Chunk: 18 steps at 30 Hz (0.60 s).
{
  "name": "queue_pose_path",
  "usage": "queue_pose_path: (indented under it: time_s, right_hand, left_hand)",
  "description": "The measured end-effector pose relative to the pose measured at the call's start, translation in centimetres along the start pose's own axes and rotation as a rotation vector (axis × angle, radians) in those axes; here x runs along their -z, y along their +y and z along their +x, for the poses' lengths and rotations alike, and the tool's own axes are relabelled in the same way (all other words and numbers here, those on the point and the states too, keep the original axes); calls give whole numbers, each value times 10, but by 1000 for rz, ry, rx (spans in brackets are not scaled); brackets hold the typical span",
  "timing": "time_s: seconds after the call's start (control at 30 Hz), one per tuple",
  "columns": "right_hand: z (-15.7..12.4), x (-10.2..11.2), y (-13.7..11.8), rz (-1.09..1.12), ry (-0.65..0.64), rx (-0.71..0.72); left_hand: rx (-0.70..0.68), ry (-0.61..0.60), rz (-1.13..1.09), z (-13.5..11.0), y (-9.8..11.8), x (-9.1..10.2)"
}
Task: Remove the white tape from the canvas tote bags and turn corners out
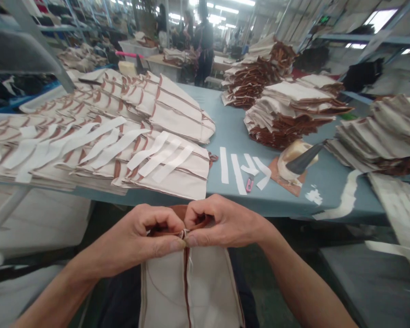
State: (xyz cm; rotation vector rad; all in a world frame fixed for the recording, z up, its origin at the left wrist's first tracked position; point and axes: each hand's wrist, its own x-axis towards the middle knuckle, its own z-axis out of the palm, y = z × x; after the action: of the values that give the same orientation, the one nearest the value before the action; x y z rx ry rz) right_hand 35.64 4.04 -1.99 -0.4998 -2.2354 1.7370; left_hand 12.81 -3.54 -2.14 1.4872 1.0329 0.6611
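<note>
A sewn fabric piece (208,282), off-white with brown edging and a brown centre seam, hangs over my lap in front of the table. My left hand (153,232) pinches its upper edge just left of the seam. On the other side of the seam, my right hand (222,223) grips the same edge, thumb and fingers closed. Both thumbs nearly meet at the top of the seam, where a loose white thread shows. Part of the brown upper edge is hidden behind my fingers.
Overlapping fabric pieces (177,114) with white strips (164,155) cover the table's left. More strips, a small pink-handled tool (249,184) and a pot with a dark handle (302,159) lie centre right. Brown-and-cream stacks (287,109) stand behind. People are in the background.
</note>
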Motion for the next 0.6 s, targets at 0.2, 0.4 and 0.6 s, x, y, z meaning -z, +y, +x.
queue_pose_path:
  time_s: [0.2,0.4,0.6]
  right_hand:
    - [-7,-11,5,-231,133,109]
    - [-9,-26,3,-563,355,261]
    - [-8,-34,1,-639,397,257]
  left_hand:
    - [39,39,167,-3,-12,1]
    - [-13,150,234,-5,-10,-7]
    - [-81,218,358,-8,-5,-15]
